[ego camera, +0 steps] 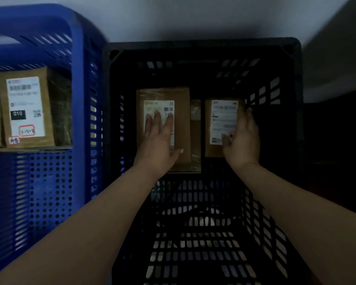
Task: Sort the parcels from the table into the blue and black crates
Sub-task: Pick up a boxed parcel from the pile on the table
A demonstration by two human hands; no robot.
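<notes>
Key relation: the small parcel [222, 122] sits right of centre in the frame, inside the black crate [201, 48], its long axis running up the frame, away from the person; it lies just right of the larger parcel [179, 112], a narrow gap between them.
Nearer hand: the right hand [242, 136], already on it.
Right hand: thumb at the parcel's lower edge, fingers curled round its right side, gripping it.
Left hand: the left hand [159, 136] lies flat, fingers straight and spread, on the larger parcel's white label.
Look of the small parcel: brown cardboard, a white printed label covering most of its top; print too blurred to read.
Judgement: it seems to be being settled beside its neighbour, with release likely next.
Blue crate [76, 58]: left of the frame, holding a labelled parcel [25, 108] marked 010.
</notes>
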